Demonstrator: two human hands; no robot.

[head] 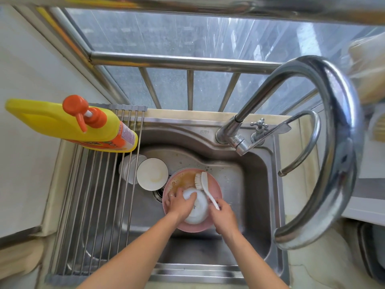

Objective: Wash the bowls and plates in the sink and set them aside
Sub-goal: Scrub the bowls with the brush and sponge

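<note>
A pink plate [183, 180] smeared with brown sauce lies in the steel sink [256, 184]. On it rests a small white bowl [199, 211], turned bottom up, and my left hand [180, 202] grips its upper left side. My right hand [224, 215] holds the handle of a white dish brush [203, 182], whose bristles touch the plate just above the bowl. To the left stands a second white bowl [152, 173], upright, with another white dish [129, 165] partly hidden behind it under the rack.
A roll-up drying rack [93, 205] covers the sink's left side, with a yellow detergent bottle [68, 126] with an orange pump at its far end. A tall curved tap [325, 142] and a smaller tap [302, 142] arch over the right side. Window bars stand behind.
</note>
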